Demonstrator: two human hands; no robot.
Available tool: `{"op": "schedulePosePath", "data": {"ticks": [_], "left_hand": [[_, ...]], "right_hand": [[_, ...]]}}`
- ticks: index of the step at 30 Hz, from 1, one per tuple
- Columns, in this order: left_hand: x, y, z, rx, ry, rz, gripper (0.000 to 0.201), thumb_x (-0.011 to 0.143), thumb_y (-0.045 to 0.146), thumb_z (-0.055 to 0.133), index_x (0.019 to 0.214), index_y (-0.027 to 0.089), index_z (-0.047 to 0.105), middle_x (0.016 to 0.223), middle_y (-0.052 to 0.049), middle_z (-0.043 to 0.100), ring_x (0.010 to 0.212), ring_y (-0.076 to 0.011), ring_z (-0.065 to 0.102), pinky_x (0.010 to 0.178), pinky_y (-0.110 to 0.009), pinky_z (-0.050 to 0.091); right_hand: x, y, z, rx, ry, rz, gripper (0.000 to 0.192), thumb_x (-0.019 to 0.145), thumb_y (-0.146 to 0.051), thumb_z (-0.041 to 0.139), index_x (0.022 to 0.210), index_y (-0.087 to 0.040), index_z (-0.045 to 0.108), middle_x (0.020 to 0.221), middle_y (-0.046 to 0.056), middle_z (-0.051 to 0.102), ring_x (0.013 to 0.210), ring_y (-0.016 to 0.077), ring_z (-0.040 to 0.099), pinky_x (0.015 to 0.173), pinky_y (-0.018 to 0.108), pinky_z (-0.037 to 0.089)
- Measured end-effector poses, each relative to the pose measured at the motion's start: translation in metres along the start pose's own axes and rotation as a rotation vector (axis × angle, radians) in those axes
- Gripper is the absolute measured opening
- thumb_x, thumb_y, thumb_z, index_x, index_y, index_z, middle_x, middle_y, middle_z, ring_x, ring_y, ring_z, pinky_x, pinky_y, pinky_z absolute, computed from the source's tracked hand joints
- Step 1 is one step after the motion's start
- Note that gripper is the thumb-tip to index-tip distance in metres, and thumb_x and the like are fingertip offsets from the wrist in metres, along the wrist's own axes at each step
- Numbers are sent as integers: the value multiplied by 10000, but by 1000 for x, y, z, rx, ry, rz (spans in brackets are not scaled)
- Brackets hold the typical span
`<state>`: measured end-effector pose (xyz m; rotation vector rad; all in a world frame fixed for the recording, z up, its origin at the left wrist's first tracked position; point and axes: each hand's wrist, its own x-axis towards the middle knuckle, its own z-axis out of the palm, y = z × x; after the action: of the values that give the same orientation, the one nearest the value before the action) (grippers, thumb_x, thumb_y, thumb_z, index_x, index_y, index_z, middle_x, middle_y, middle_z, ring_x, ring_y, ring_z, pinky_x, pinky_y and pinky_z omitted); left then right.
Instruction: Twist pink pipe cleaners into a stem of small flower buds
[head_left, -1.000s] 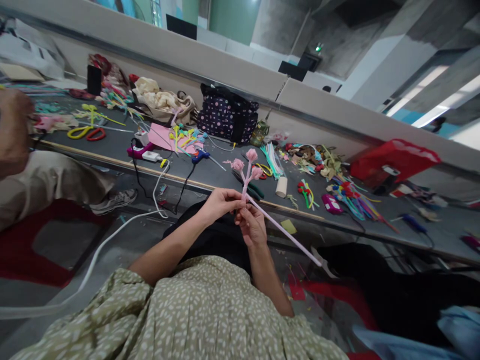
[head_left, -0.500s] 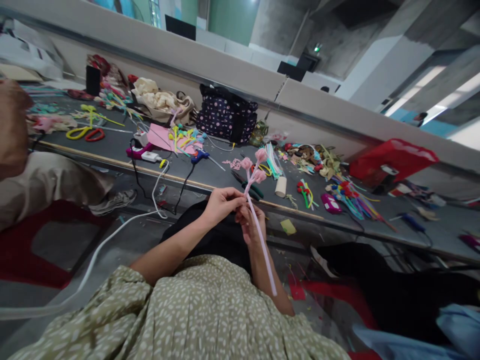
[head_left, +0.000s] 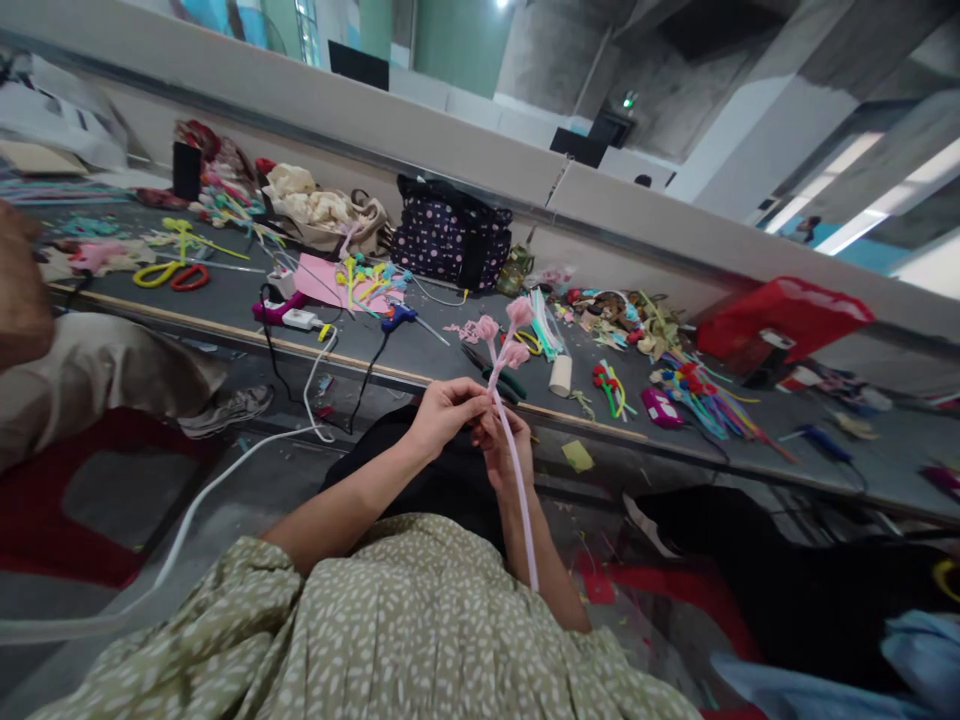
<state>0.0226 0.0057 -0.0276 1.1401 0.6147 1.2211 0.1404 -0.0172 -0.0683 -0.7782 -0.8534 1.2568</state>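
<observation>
Pink fuzzy pipe-cleaner flowers [head_left: 514, 354], three of them, stand above our left hand [head_left: 448, 412], thumb and forefinger pinched on their stems [head_left: 492, 380] over our lap [head_left: 450, 490], just before the grey table [head_left: 427, 358]! Our right hand [head_left: 508, 448] curls close underneath, fingers bent, but what they grip we can't tell. And look, a pale-pink pipe cleaner [head_left: 519, 475] droops across our right forearm [head_left: 556, 580]; pliers [head_left: 512, 388] lie behind the flowers.

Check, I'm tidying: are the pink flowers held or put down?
Held: the left hand pinches the stem below the pink flowers, right hand alongside.
</observation>
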Motion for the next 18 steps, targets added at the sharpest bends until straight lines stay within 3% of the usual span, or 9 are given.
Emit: {"op": "schedulePosePath", "data": {"ticks": [18], "left_hand": [[3, -5, -2, 48, 60, 58, 302, 722, 430, 726, 763, 141, 648, 567, 23, 580, 439, -86, 478, 383, -198, 405]], "right_hand": [[3, 4, 8, -14, 16, -33, 242, 662, -336, 801, 814, -186, 686, 633, -30, 640, 507, 86, 547, 452, 190, 442]]}}
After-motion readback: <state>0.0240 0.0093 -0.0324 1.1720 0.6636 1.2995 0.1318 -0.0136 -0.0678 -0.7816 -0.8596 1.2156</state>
